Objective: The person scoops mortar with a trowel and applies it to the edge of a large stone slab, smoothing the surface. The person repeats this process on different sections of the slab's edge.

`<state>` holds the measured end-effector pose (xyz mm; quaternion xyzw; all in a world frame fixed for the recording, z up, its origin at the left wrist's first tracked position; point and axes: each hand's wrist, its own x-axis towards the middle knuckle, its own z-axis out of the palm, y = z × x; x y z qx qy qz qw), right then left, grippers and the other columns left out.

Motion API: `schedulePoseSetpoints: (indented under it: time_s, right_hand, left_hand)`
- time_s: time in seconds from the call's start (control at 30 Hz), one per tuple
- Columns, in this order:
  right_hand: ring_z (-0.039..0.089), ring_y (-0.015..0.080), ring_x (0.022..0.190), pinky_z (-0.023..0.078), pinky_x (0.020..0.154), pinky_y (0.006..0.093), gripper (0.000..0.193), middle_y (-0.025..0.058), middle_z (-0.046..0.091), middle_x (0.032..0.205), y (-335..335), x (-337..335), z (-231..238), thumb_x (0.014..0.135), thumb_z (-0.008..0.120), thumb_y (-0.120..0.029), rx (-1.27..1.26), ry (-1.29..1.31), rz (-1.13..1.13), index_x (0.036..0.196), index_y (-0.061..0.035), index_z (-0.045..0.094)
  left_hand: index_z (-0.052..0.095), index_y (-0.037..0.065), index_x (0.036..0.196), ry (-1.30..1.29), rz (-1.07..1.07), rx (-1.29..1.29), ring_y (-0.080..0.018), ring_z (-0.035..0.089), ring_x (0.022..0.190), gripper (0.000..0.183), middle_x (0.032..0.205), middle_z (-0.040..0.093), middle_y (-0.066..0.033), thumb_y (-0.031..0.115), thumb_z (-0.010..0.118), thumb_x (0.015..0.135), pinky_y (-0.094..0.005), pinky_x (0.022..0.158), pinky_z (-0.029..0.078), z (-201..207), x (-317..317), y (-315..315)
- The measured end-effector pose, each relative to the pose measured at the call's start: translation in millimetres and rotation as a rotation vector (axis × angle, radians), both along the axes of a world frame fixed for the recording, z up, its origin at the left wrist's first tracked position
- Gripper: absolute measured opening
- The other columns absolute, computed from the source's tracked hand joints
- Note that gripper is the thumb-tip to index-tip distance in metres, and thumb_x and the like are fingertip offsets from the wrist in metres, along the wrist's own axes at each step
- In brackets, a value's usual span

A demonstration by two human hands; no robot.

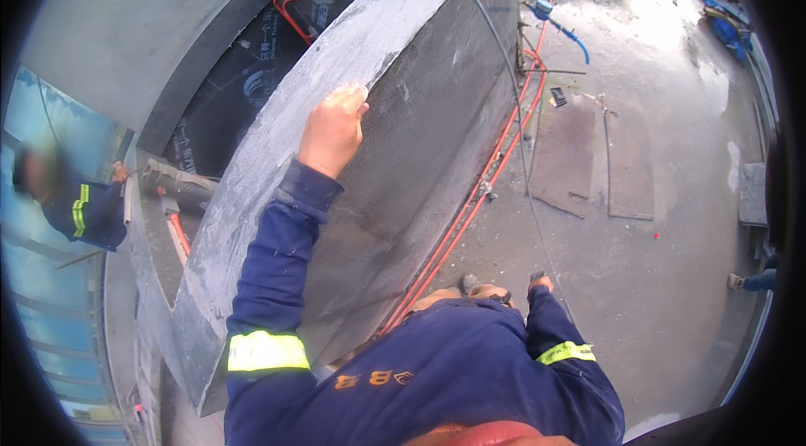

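Observation:
My left hand (333,129) is at the upper edge of a grey concrete wall (411,102), arm stretched forward. Its fingers are curled together, pale at the tips; whatever may be in them is hidden. Low by my right side, my right hand (542,281) is closed around a small dark thing that I cannot make out. A thin dark cable (504,47) arches over the wall's top and runs down past that hand.
Orange-red pipes (495,165) run along the wall's foot. Flat boards (630,161) lie on the floor (697,278), with a blue connector and cable (571,33) beyond. Inside the wall are black sheeting (239,85) and red conduits (290,5). Another person (80,203) stands left.

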<state>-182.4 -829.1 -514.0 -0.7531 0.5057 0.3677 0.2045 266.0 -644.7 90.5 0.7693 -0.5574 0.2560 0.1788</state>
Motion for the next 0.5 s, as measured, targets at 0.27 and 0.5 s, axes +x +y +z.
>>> schedulePoseSetpoints:
  time_s: [0.27, 0.5]
  right_hand:
    - [0.064, 0.0197, 0.109, 0.054, 0.088, 0.0363, 0.080, -0.0020, 0.065, 0.122, 19, -199, 33, 0.058, 0.085, -0.057, 0.154, 0.597, 0.319, 0.126, -0.0218, 0.062]
    - [0.063, 0.0350, 0.105, 0.049, 0.092, 0.0411, 0.029, 0.0173, 0.068, 0.107, 10, -129, 180, 0.080, 0.063, -0.026, -0.282, -0.228, -0.419, 0.102, -0.0079, 0.069]
  left_hand:
    - [0.065, -0.001, 0.100, 0.093, 0.110, -0.217, -0.0387, 0.062, 0.101, 0.017, 0.102, 0.066, -0.0229, -0.001, 0.055, 0.086, -0.0434, 0.087, 0.050, -24, -6, -4]
    - [0.064, -0.003, 0.096, 0.273, 0.101, -0.212, -0.0401, 0.062, 0.092, 0.017, 0.097, 0.066, -0.0213, 0.009, 0.064, 0.085, -0.0439, 0.077, 0.049, -5, -24, -14]
